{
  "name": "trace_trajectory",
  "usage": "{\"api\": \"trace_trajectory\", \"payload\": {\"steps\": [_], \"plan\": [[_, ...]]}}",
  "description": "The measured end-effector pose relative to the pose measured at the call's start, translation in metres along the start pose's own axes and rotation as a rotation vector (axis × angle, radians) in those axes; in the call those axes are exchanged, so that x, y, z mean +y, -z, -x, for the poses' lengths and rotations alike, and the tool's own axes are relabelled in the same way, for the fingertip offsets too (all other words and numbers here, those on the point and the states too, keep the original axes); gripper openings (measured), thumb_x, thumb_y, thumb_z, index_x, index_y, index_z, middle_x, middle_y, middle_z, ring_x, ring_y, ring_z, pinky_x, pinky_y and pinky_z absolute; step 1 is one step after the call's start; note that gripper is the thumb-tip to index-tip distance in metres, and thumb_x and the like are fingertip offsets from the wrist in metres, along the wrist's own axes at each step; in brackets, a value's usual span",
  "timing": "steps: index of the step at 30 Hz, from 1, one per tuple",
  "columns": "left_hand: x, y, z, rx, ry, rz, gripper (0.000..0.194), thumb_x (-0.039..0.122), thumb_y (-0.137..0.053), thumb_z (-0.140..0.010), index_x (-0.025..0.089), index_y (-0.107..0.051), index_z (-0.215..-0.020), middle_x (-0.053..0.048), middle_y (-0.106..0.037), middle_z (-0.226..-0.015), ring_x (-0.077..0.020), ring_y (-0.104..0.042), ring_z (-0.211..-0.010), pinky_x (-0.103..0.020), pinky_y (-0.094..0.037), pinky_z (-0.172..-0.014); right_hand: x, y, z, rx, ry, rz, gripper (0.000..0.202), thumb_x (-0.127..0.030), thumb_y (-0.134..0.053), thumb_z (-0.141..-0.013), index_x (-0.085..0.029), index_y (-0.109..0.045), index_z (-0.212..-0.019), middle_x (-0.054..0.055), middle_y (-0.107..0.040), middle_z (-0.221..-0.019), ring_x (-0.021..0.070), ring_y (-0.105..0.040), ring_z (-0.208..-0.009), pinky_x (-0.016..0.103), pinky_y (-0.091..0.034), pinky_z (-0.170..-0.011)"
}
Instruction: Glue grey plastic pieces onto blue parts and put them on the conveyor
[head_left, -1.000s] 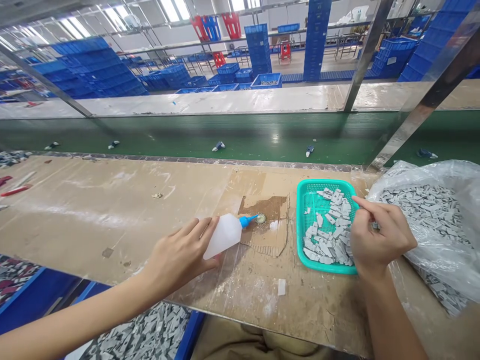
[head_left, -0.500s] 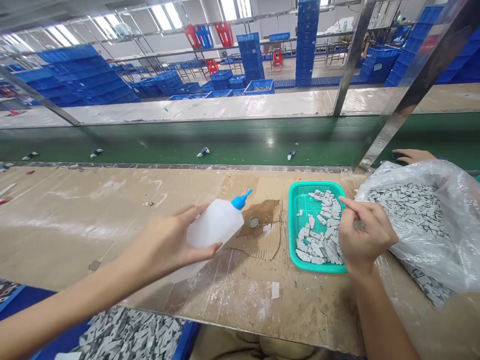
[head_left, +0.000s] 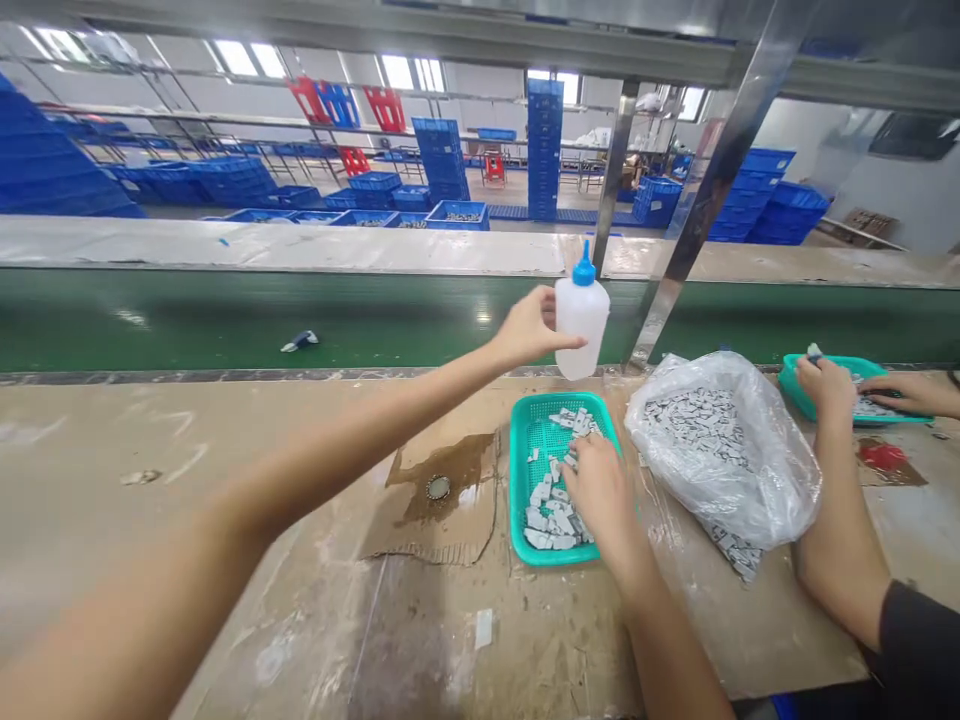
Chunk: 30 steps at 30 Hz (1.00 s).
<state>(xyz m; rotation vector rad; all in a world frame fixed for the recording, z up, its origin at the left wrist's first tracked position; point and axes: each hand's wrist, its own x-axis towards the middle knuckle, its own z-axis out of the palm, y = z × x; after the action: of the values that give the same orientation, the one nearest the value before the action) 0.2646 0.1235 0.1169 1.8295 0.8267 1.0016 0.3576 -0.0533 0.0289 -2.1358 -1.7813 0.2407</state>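
A translucent white squeeze bottle (head_left: pixel 581 325) with a blue nozzle stands upright in my left hand (head_left: pixel 534 330), which is closed around its side, above the table's far edge. My right hand (head_left: pixel 604 490) reaches over the green basket (head_left: pixel 517 480), its fingers down among small grey plastic pieces (head_left: pixel 555 520) and its thumb apart from them. Nothing clearly sits in its grasp, though the fingertips are partly hidden. Left of the basket, a small round metal cap (head_left: pixel 438 487) lies on a wet-stained piece of cardboard (head_left: pixel 420 535).
A clear plastic bag (head_left: pixel 780 490) full of grey pieces stands right of the basket. Beyond it, a co-worker's hands (head_left: pixel 829 385) work at another green basket (head_left: pixel 795 385). Behind the table runs a green conveyor belt (head_left: pixel 420 340) carrying a small dark-and-white part (head_left: pixel 300 341). A metal post (head_left: pixel 675 260) rises nearby.
My left hand has carried the bottle up, right and away from me, turning it from tilted to upright. My right hand has moved from the basket's rim into the pieces. The view has swung right.
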Motion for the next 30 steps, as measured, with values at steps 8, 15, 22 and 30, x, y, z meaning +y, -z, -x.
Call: {"api": "trace_trajectory", "payload": {"steps": [8,15,22,30], "plan": [[-0.053,-0.084,-0.016,-0.12,0.052,-0.052,0.075,0.025,-0.088,-0.056,0.01,-0.048,-0.117,-0.023,-0.061,-0.126,-0.0316,-0.064,-0.11,-0.045,-0.051,-0.094,-0.005,-0.005,0.0,-0.129,0.026,0.142,0.033,-0.001,-0.047,-0.086,-0.014,-0.072,-0.103,0.016,-0.064,-0.112,0.0268,-0.061,-0.103,0.033,-0.045,-0.082],[-0.07,-0.054,-0.01,-0.188,0.001,-0.168,0.083,0.028,-0.092,-0.054,0.014,-0.054,-0.127,-0.018,-0.057,-0.137,-0.0308,-0.054,-0.127,-0.039,-0.041,-0.108,0.001,-0.006,0.0,-0.16,0.05,0.124,0.033,-0.006,-0.045,-0.09,-0.018,-0.073,-0.104,0.013,-0.064,-0.106,0.0259,-0.062,-0.097,0.032,-0.044,-0.08],[-0.129,0.058,0.002,0.287,0.255,-0.417,0.044,0.018,-0.071,-0.078,0.008,-0.06,-0.119,-0.028,-0.043,-0.146,-0.0429,-0.022,-0.144,-0.057,-0.015,-0.116,0.004,-0.009,0.001,-0.117,0.028,-0.01,0.025,-0.012,-0.049,-0.09,-0.017,-0.073,-0.097,0.013,-0.062,-0.105,0.0275,-0.062,-0.098,0.037,-0.047,-0.084],[-0.139,0.105,0.009,0.462,0.394,-0.153,0.018,0.005,-0.069,-0.073,0.015,-0.066,-0.087,-0.01,-0.07,-0.095,-0.0284,-0.058,-0.111,-0.04,-0.042,-0.102,0.011,0.001,-0.008,-0.119,-0.13,-1.048,0.029,-0.043,-0.067,-0.077,-0.018,-0.07,-0.089,0.007,-0.068,-0.087,0.0216,-0.064,-0.081,0.036,-0.053,-0.077]]}}
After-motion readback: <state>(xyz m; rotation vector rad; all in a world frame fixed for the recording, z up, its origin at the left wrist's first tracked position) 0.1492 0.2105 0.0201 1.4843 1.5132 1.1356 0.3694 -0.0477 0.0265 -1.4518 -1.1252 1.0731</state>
